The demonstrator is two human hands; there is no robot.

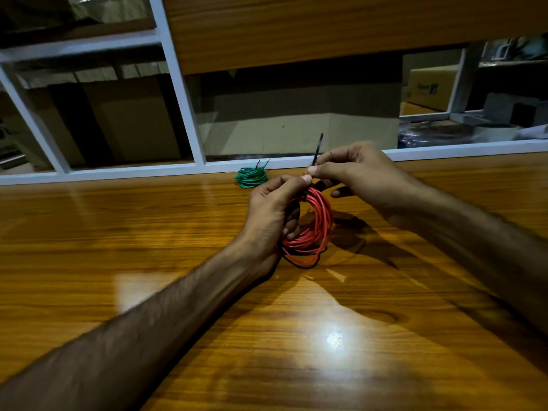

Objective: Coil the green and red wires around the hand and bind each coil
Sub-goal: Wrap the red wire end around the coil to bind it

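A red wire coil (317, 229) stands upright on the wooden table (118, 232), its lower loops touching the surface. My left hand (272, 212) grips the coil's left side with fingers curled through it. My right hand (353, 170) pinches a black cable tie (318, 148) at the top of the coil; the tie's free tail sticks up above the fingers. A green wire coil (251, 177) lies flat at the table's far edge with a short black tie tail standing up from it.
A white window frame (184, 93) with glass panes runs along the far edge of the table. Cardboard boxes (430, 87) and shelves show behind the glass. A wood panel hangs above.
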